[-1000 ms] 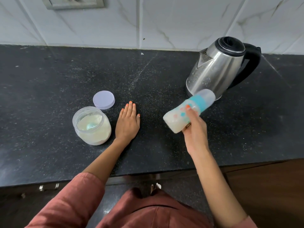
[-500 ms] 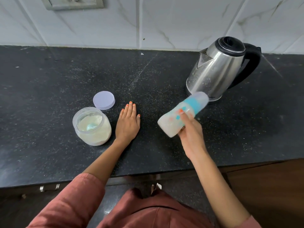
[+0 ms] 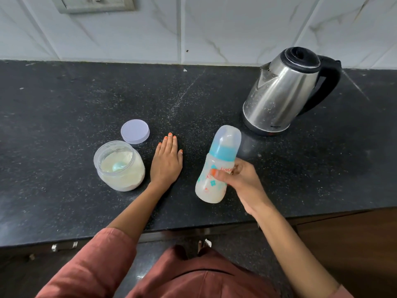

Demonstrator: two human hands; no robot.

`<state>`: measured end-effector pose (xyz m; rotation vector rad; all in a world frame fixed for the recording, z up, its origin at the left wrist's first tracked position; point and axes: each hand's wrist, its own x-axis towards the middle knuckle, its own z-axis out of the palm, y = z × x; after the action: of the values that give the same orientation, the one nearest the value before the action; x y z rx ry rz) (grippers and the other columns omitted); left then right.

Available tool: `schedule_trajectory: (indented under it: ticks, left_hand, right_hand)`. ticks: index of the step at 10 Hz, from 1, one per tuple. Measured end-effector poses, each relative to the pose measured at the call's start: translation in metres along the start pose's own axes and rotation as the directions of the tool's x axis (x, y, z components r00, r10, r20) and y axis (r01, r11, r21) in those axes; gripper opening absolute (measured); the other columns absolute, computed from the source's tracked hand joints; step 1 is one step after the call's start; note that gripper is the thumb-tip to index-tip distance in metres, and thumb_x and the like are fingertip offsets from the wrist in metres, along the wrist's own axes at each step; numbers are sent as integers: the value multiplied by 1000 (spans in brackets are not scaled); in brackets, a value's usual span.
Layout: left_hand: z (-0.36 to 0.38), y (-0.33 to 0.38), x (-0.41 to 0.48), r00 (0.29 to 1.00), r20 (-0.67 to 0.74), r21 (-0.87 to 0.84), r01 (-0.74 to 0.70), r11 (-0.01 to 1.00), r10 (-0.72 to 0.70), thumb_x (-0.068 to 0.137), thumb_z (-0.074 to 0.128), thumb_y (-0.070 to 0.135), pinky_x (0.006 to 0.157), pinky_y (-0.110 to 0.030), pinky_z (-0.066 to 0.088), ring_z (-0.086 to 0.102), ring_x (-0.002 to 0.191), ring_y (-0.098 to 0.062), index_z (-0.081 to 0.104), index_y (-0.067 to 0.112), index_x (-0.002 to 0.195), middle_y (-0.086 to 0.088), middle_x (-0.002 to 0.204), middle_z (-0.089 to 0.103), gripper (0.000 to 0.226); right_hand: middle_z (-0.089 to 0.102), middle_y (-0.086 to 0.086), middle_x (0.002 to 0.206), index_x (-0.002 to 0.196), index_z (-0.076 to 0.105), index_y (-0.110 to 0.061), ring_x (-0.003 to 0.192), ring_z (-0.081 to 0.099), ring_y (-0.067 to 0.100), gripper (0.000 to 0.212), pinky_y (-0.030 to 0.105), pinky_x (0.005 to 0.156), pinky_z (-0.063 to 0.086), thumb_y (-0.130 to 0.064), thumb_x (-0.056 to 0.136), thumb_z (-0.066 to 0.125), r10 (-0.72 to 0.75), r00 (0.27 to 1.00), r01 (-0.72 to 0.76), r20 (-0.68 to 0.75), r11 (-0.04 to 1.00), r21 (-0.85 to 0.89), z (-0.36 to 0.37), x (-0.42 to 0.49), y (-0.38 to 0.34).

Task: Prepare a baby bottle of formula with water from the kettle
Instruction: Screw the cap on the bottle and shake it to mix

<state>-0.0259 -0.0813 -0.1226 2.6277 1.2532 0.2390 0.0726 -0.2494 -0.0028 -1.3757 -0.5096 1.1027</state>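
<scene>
My right hand (image 3: pixel 240 179) grips a baby bottle (image 3: pixel 217 166) by its middle, above the black counter (image 3: pixel 64 104). The bottle is nearly upright, leaning slightly right, with a blue collar and a clear cap on top. It holds milky white liquid. My left hand (image 3: pixel 166 162) lies flat on the counter, fingers straight, between the bottle and an open jar of formula powder (image 3: pixel 119 166). A pale blue scoop lies inside the jar. A steel kettle (image 3: pixel 283 93) with a black lid and handle stands at the back right.
The jar's lilac lid (image 3: pixel 135 131) lies flat just behind the jar. A white tiled wall with a socket plate (image 3: pixel 92 4) runs along the back. The counter's front edge is close to my body, with drawers below.
The bottle has swung from a steep tilt toward the kettle to almost upright and moved left and nearer to me. My left hand has stayed flat in place.
</scene>
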Motion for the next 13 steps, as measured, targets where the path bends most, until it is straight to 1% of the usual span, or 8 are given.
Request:
schedule_trajectory:
  ticks: [2,4,6,8,9,10,11,13]
  left_hand:
    - [-2,1,-2,1000,-14,-20,-8,1000,8,101,24,27,116,-33,5,9,144,-22,15,3,145,-11,155,12,51]
    - [-2,1,-1,1000,-3,-3,-3,1000,3,101,22,28,116,-33,5,8,144,-21,14,4,145,-10,155,10,52]
    - [-2,1,-2,1000,-13,-15,-8,1000,8,101,25,26,116,-34,6,11,144,-23,17,2,145,-12,155,13,51]
    - [-1,1,0,1000,-4,-6,-8,1000,8,100,24,27,116,-34,6,10,144,-23,15,3,145,-12,155,12,51]
    - [-1,1,-1,1000,-13,-9,-13,1000,13,101,24,27,116,-34,6,10,144,-23,16,2,145,-12,155,12,51]
    - [-1,1,-1,1000,-9,-3,-10,1000,10,101,23,27,116,-33,6,10,144,-23,15,2,145,-12,155,12,52]
    - [-1,0,-1,1000,-2,9,-7,1000,7,101,22,28,116,-33,5,8,144,-22,13,4,145,-11,155,10,52]
    - [-1,0,-1,1000,-12,3,-13,1000,13,101,23,27,116,-33,5,9,144,-22,14,3,145,-12,155,12,52]
  right_hand:
    - [67,-1,100,111,57,-13,93,64,9,24,27,80,55,-16,87,56,48,932,171,-358,815,554,-5,22,-9]
    - [72,-3,79,85,66,-16,79,67,11,20,28,74,55,-14,65,66,47,997,-39,-63,992,119,10,-3,4]
    - [70,-3,92,102,58,-15,85,67,8,17,24,73,56,-16,86,56,38,945,154,-324,824,545,0,18,-11]
    - [73,-3,79,84,66,-15,80,66,12,36,26,76,54,-13,52,82,10,1000,-9,-9,997,80,5,-2,-1]
    - [70,-1,92,93,62,-16,89,64,12,26,28,79,55,-20,69,70,3,977,98,-214,883,460,1,11,-9]
    - [67,-2,96,97,59,-17,88,64,9,12,26,77,55,-15,87,54,42,950,133,-308,840,526,4,14,-9]
    - [71,-4,83,91,63,-17,82,66,8,16,24,73,56,-12,76,61,45,995,-24,-94,976,216,8,1,-1]
    - [70,-2,92,96,60,-18,87,66,9,16,26,77,55,-19,80,59,18,950,175,-312,795,580,-3,16,-17]
